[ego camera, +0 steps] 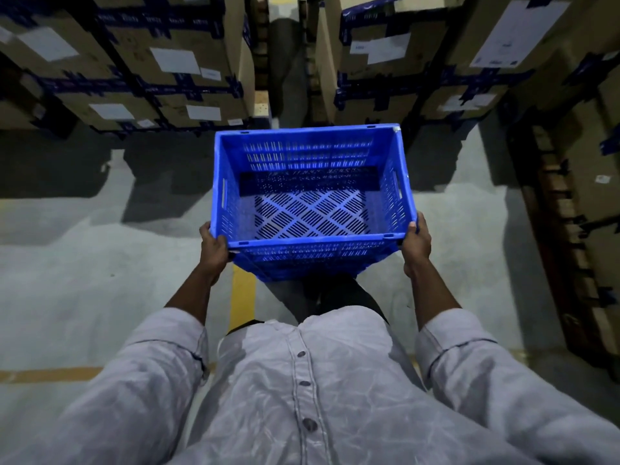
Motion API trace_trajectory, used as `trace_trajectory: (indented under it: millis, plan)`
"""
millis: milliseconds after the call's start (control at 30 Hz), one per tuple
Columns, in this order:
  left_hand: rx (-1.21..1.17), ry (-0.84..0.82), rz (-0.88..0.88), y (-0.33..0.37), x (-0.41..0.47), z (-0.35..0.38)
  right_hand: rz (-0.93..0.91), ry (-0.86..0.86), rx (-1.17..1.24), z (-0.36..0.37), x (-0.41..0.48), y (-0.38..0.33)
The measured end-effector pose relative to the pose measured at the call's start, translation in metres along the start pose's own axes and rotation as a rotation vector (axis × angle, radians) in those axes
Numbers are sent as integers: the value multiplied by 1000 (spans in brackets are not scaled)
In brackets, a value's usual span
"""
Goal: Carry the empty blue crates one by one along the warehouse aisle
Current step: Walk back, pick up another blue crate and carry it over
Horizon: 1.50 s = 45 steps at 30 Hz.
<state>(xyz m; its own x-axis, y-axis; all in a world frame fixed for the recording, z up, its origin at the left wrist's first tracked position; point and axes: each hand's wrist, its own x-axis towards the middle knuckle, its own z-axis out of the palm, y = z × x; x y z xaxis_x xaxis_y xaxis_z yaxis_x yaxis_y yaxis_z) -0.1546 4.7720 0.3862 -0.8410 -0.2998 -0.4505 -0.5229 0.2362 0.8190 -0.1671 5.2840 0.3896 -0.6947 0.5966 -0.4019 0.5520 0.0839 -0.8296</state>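
Grip on both sides: my left hand (214, 250) curls round the near left corner of the blue perforated plastic crate (307, 152), fingers wrapped under the rim. My right hand (416, 246) clamps the near right corner with the thumb up on the rim; its other fingers are hidden behind the crate wall. The crate sits in the middle of the frame, held off the grey concrete floor (84, 280), open top toward me and nothing inside, its slotted bottom showing. A yellow painted floor line (243, 293) runs from under the crate toward my pale grey buttoned shirt (302, 397) at the bottom of the frame. Stacked brown cardboard boxes with blue tape and white labels fill the upper left (134, 62) and upper right (385, 62), a narrow gap between them at top centre.
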Motion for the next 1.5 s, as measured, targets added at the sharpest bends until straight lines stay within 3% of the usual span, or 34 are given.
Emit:
trace_trajectory:
  millis: [400, 533, 633, 767, 933, 1133, 1267, 1367, 1500]
  plan:
    - [11, 76, 90, -26, -11, 8, -25, 153, -142, 9, -33, -28]
    - [179, 15, -18, -19, -6, 0, 2, 147, -273, 10, -29, -39]
    - [306, -22, -110, -14, -6, -6, 25, 169, -586, 8, -28, -44]
    - [622, 87, -154, 9, -1, -4, -127, 185, -754, 8, -9, -54]
    - [621, 102, 100, 41, 42, -3, -257, -34, -765, 46, 38, -96]
    - [627, 13, -57, 58, 71, 1, -56, -196, -927, 65, 71, -124]
    - [753, 100, -18, 62, 63, 7, -113, -309, -892, 48, 76, -118]
    - [615, 108, 63, 56, 56, 10, -209, -336, -789, 36, 86, -107]
    - [583, 123, 28, 56, 47, 9, -411, -305, -678, 29, 88, -81]
